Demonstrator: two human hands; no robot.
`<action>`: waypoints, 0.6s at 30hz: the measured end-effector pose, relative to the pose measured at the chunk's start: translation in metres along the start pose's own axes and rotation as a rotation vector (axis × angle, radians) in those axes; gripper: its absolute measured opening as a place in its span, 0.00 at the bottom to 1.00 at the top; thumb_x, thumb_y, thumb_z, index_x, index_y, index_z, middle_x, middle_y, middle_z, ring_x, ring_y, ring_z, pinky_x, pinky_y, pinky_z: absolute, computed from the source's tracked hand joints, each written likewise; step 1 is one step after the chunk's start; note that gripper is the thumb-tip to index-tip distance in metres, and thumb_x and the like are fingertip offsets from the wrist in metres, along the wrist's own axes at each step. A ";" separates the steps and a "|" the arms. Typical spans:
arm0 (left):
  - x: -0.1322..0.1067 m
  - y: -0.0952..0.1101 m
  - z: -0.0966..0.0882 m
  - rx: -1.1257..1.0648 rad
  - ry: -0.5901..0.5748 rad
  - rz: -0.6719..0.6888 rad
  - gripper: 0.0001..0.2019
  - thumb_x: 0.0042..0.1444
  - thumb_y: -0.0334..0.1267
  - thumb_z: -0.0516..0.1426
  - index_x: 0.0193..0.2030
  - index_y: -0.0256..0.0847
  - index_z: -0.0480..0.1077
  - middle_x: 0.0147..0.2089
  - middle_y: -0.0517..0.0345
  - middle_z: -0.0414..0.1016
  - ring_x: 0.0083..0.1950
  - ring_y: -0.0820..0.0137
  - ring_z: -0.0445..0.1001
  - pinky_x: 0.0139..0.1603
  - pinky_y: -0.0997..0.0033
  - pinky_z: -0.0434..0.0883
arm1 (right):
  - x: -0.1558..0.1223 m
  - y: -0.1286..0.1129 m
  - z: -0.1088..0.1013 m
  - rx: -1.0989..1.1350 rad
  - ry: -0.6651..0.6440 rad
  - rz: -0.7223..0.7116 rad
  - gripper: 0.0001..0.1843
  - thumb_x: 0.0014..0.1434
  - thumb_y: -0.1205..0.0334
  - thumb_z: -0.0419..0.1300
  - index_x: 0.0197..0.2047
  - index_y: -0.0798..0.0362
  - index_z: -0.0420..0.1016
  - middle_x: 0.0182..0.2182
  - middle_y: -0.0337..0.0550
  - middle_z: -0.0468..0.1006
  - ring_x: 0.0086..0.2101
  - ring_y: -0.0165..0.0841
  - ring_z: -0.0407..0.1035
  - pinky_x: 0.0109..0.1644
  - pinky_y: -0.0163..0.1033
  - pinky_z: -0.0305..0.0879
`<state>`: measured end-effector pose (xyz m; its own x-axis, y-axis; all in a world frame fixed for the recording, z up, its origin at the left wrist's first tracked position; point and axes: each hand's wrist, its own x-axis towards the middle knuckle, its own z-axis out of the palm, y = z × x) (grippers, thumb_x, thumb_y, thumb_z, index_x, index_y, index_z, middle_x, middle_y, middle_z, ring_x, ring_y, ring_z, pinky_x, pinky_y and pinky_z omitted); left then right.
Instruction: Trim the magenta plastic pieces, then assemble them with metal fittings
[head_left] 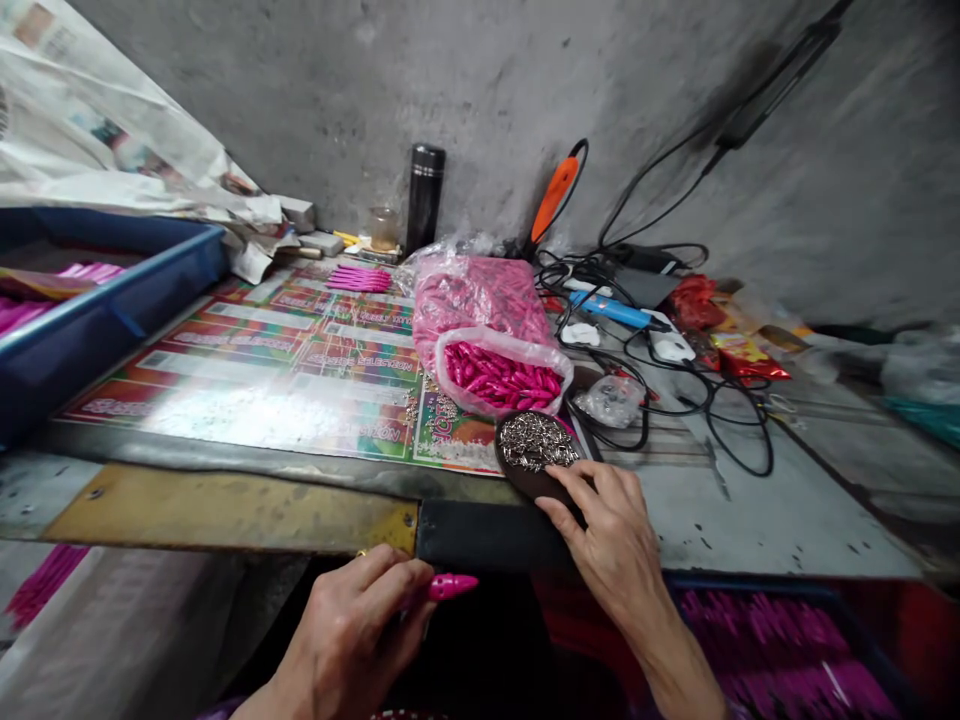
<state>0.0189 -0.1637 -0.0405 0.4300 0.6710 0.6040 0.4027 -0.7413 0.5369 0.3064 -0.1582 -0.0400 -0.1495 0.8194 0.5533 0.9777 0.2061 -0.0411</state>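
My left hand is low in the view, its fingers closed on a small pointed magenta piece whose tip sticks out to the right. My right hand grips the near rim of a dark brown oval dish, its fingertips beside a heap of small silver metal parts in the dish. Just behind the dish lies a clear plastic bag of magenta pieces, with a larger pink bag behind it.
A blue crate with pink items stands at the left, beyond a printed sheet covering the bench. Black cables and a blue tool lie to the right. A black flask stands by the wall. Below, at right, is a crate of magenta sticks.
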 end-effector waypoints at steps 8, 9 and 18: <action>-0.001 0.002 0.000 -0.012 -0.009 -0.004 0.07 0.67 0.30 0.53 0.41 0.40 0.72 0.30 0.61 0.75 0.27 0.77 0.76 0.27 0.83 0.71 | 0.002 0.004 -0.005 0.206 -0.043 0.084 0.26 0.71 0.40 0.52 0.46 0.53 0.79 0.43 0.51 0.76 0.44 0.47 0.67 0.47 0.50 0.65; -0.001 0.002 0.000 -0.014 -0.009 -0.004 0.07 0.66 0.30 0.53 0.41 0.40 0.72 0.30 0.61 0.75 0.27 0.77 0.76 0.27 0.83 0.71 | 0.002 0.004 -0.006 0.249 -0.046 0.101 0.23 0.70 0.42 0.54 0.46 0.52 0.80 0.42 0.50 0.76 0.44 0.46 0.67 0.47 0.49 0.65; -0.008 0.004 0.000 -0.029 -0.046 -0.011 0.06 0.65 0.30 0.54 0.42 0.41 0.72 0.31 0.61 0.75 0.28 0.74 0.76 0.27 0.80 0.71 | -0.001 -0.002 -0.007 0.434 0.001 0.162 0.08 0.65 0.62 0.58 0.34 0.49 0.76 0.36 0.43 0.76 0.42 0.42 0.68 0.47 0.45 0.63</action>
<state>0.0174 -0.1720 -0.0436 0.4628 0.6784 0.5706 0.3840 -0.7336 0.5607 0.3055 -0.1629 -0.0350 0.0002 0.8589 0.5121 0.8364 0.2806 -0.4709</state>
